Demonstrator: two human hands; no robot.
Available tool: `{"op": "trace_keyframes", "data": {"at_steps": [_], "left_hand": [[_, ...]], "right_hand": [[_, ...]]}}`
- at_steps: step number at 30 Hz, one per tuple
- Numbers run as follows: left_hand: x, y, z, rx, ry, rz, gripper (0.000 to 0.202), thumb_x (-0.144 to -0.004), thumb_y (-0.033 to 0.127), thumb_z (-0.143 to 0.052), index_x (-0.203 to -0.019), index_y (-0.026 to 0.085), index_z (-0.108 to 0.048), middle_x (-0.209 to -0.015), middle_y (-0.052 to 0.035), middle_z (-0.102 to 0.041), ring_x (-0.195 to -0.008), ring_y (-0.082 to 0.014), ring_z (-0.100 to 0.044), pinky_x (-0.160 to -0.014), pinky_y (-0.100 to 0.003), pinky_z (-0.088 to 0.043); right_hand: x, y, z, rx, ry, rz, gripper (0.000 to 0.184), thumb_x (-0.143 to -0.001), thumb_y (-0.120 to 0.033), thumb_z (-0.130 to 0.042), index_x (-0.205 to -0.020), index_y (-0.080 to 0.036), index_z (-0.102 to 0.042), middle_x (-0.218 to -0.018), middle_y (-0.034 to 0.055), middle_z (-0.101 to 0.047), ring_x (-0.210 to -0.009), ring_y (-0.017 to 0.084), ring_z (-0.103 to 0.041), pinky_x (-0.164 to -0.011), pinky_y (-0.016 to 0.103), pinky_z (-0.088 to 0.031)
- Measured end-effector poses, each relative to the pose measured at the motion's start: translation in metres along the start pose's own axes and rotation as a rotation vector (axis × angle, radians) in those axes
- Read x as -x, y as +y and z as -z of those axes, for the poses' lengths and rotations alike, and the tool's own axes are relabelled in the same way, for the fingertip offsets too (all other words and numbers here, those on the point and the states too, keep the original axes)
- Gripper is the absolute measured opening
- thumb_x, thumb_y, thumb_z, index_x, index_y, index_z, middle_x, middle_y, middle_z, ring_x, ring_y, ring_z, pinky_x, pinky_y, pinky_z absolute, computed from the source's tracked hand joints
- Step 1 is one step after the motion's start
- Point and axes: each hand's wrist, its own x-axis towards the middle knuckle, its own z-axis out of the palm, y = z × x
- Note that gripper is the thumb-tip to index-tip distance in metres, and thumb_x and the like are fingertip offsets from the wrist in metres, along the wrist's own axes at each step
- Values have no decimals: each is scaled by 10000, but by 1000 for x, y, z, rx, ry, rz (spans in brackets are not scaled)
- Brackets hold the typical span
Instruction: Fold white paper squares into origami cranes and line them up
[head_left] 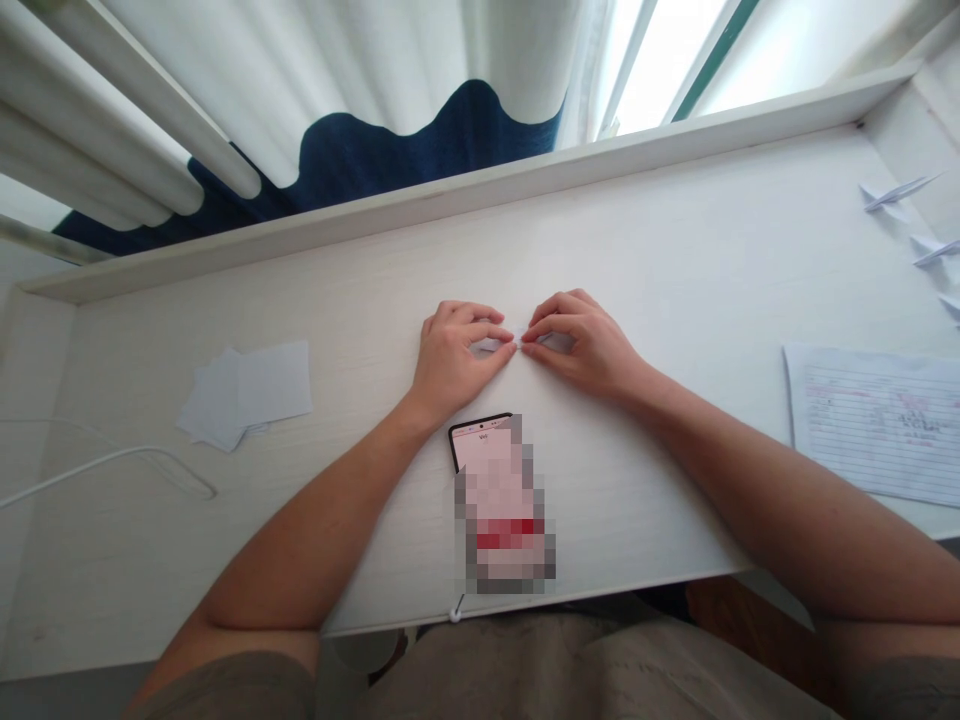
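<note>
- Across the white wood-grain desk [675, 250]: left hand [457, 355] and right hand [585, 345], fingers curled, pinching a small folded white paper [491, 345] between their fingertips.
- Risk: slackened fingertips could let the thin paper slip or crease unevenly.
- Nearby: loose white paper squares [262, 385], black smartphone [480, 440], lined paper sheet [877, 425], white paper cranes [896, 192], white-and-navy curtain [420, 140].

Paper squares [251, 390] lie left of the phone [480, 470], a lined sheet [877, 425] right.
</note>
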Motion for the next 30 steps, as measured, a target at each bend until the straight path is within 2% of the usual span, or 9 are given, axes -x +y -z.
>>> {"op": "trace_keyframes", "data": {"at_steps": [6, 13, 20, 26, 30], "left_hand": [[0, 1, 1, 14, 2, -5, 76, -919, 313, -787, -864, 321, -838, -1208, 5, -800, -1208, -274, -612, -1124, -517, -461], [-2, 6, 1, 39, -17, 79, 65, -896, 289, -800, -842, 312, -827, -1212, 8, -800, -1225, -285, -603, -1131, -535, -462], [-5, 6, 1, 64, -21, 102, 69, -882, 271, -809, -824, 305, -821, -1200, 14, -799, -1217, -285, -607, -1142, -550, -441], [-4, 5, 1, 47, -21, 93, 67, -897, 305, -805, -832, 303, -822, -1209, 5, -798, -1225, -290, -601, -1159, -577, -426], [-4, 4, 4, 52, -29, 85, 92, -905, 271, -774, -815, 282, -788, -1207, 5, -804, -1227, -289, -607, -1149, -571, -439]], "right_hand": [[-1, 2, -2, -6, 28, -20, 126, -949, -286, -722, -862, -268, -810, -1023, 79, -753, -1037, 312, -628, -949, 516, -502], [-4, -2, -2, -43, 31, -79, 118, -902, -268, -742, -801, -256, -802, -995, 81, -756, -1020, 314, -631, -920, 517, -505], [-8, -4, -2, -59, 37, -134, 96, -862, -246, -744, -778, -249, -790, -973, 75, -764, -1012, 316, -642, -911, 507, -507], [-9, -4, -8, -10, 80, -153, 97, -886, -271, -740, -794, -242, -752, -951, 79, -744, -999, 318, -625, -907, 510, -490], [-8, -5, -8, 13, 77, -146, 79, -885, -256, -750, -808, -241, -748, -963, 81, -734, -1006, 322, -617, -903, 510, -485]]}}
